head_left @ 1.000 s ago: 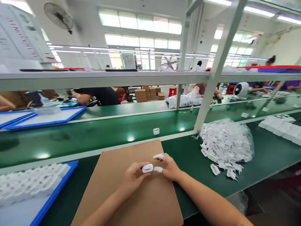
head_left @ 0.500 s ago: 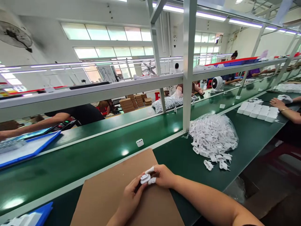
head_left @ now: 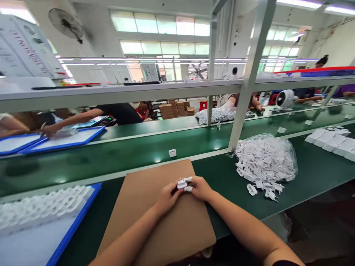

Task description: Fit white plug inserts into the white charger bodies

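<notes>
At the far left, a blue-edged tray point(head_left: 27, 244) bears rows of white parts point(head_left: 41, 208) on the near side of the green belt point(head_left: 133, 147). Across the belt, a co-worker's hand point(head_left: 50, 130) reaches over another blue-edged tray point(head_left: 90, 133). Next comes a sheet of brown cardboard point(head_left: 180, 229) lying on the green table point(head_left: 226, 177). Over its far part, the person's left hand point(head_left: 168, 197) pinches a small white plug point(head_left: 181, 184) between thumb and fingers, a narrow grip. Just beyond, a white case point(head_left: 172, 153) sits upright on the belt. The plug is between the two hands, above the cardboard. The right hand point(head_left: 202, 188), with white covers point(head_left: 188, 188) on thumb and finger, has its tips drawn close together on the plug's right end, holding it too. Farther right, past a pale metal post point(head_left: 241, 118), a clear bag point(head_left: 291, 153) heaped with plugs point(head_left: 262, 159) rests on the table; a few loose plugs point(head_left: 252, 190) lie just in front of it. Near the right edge stand white blocks point(head_left: 330, 140) set side by side.
</notes>
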A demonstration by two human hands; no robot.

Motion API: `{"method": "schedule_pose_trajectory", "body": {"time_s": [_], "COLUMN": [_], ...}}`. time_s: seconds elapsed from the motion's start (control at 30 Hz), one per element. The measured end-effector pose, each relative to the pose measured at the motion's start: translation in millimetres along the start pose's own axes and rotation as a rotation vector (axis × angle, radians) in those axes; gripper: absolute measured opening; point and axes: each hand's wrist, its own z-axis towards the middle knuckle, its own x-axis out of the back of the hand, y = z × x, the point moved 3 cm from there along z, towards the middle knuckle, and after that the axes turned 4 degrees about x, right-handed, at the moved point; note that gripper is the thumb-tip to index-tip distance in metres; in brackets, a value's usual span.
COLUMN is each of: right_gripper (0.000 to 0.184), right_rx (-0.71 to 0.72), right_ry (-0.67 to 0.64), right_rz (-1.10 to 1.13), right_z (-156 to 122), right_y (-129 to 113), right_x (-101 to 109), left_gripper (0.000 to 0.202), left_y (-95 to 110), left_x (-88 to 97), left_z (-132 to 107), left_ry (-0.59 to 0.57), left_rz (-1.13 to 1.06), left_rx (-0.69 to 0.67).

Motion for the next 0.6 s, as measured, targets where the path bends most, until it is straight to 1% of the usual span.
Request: {"method": "schedule_pose_trajectory", "body": {"time_s": [0.07, 0.13, 0.2, 0.37, 0.47, 0.6], "right_gripper": [0.037, 0.044, 0.047, 0.029, 0.029, 0.033], "right_rx": [-0.024, -0.055, -0.081, -0.149, -0.216, -0.287], "right_ry": [-0.01, 0.002, 0.02, 0.043, 0.059, 0.049], "right_rz": [0.049, 0.077, 0.083, 0.065, 0.058, 0.033], "right_z": [0, 0, 2, 8, 9, 9], "right_y": [2, 4, 2, -8, -11, -11], "right_x": [-1, -2, -3, -7, -9, -9], "left_gripper": [0.047, 0.042, 0.036, 0.035, 0.035, 0.033], "left_y": [3, 5, 7, 10, 8, 4], "left_x": [1.2, 2.6, 4.3, 6.3, 5.8, 5.7], "left_z": [3, 5, 8, 12, 12, 12], "left_ry": [-0.024, -0.05, -0.053, -0.044, -0.04, -0.042], "left_rz": [-0.1, -0.162, -0.178, -0.197, -0.208, -0.19], "left_rx": [0.046, 0.071, 0.056, -0.002, 0.004, 0.011]}}
